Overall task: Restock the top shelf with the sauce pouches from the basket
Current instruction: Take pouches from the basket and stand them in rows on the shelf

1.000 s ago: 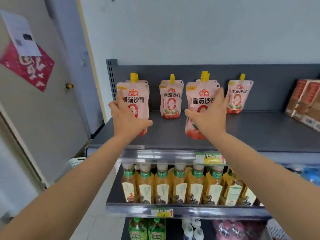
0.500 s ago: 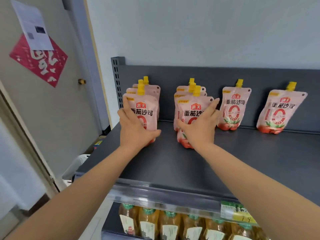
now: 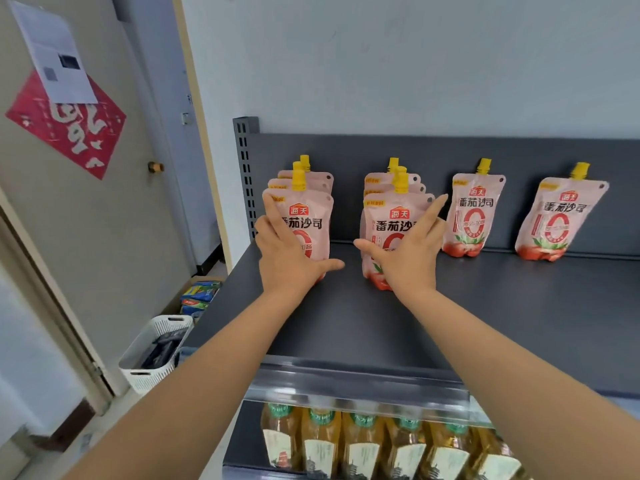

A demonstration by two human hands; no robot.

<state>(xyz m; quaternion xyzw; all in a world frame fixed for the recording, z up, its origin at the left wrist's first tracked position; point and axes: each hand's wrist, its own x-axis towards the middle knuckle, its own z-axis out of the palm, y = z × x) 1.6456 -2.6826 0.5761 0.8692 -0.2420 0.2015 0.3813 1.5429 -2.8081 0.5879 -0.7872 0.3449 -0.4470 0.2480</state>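
Pink sauce pouches with yellow caps stand upright at the back of the dark grey top shelf point(image 3: 502, 323). At the left end is a row of three; my left hand point(image 3: 287, 258) grips its front pouch point(image 3: 311, 216) by the left edge, thumb under its base. A second row of three stands to the right, and my right hand point(image 3: 410, 258) holds its front pouch point(image 3: 388, 220), fingers up the right side and thumb across the front. Two single pouches point(image 3: 474, 216) point(image 3: 561, 220) stand further right. The white basket point(image 3: 138, 372) sits on the floor, lower left.
Bottles of amber drink point(image 3: 363, 445) fill the shelf below. A door with a red paper square point(image 3: 69, 133) is on the left. Blue and green packets point(image 3: 199, 296) lie on the floor by the shelf's left end. The shelf's front half is bare.
Both hands carried their pouches from the shelf's middle back against the rows and stood them there. My view rose and shifted, so the boxes at the right left the frame.
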